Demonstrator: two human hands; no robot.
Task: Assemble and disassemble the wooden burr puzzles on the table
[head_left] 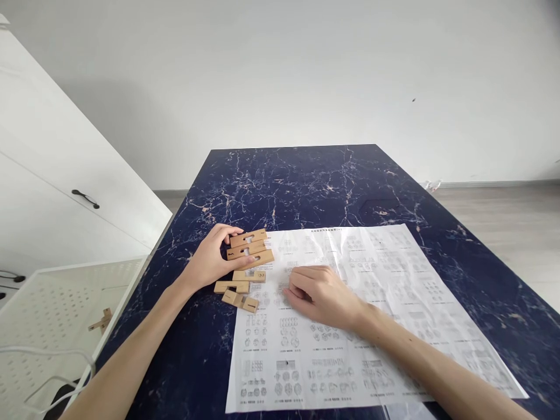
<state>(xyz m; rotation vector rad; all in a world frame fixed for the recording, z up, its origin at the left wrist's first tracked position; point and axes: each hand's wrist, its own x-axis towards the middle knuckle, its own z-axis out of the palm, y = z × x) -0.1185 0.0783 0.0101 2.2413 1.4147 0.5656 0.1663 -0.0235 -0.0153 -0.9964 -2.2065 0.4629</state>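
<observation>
Your blue marble-patterned table [280, 181] carries the printed diagram sheet [380, 274]. Your right hand [326, 294] rests on the sheet, fingers curled narrow. Your left hand [210, 256] clasps three slotted wooden blocks [258, 247] at the sheet's left edge; nearer you lie three notched wooden blocks [223, 286].

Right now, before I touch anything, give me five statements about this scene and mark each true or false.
1. The left hand grips wooden pieces. True.
2. The right hand touches those pieces. False; a gap separates them, and its curled fingers are over the printed sheet.
3. The sheet lies on a dark blue table. True.
4. The handle on the white cabinet is white. False; it is black.
5. The sheet is blank. False; it bears rows of small diagrams.
</observation>
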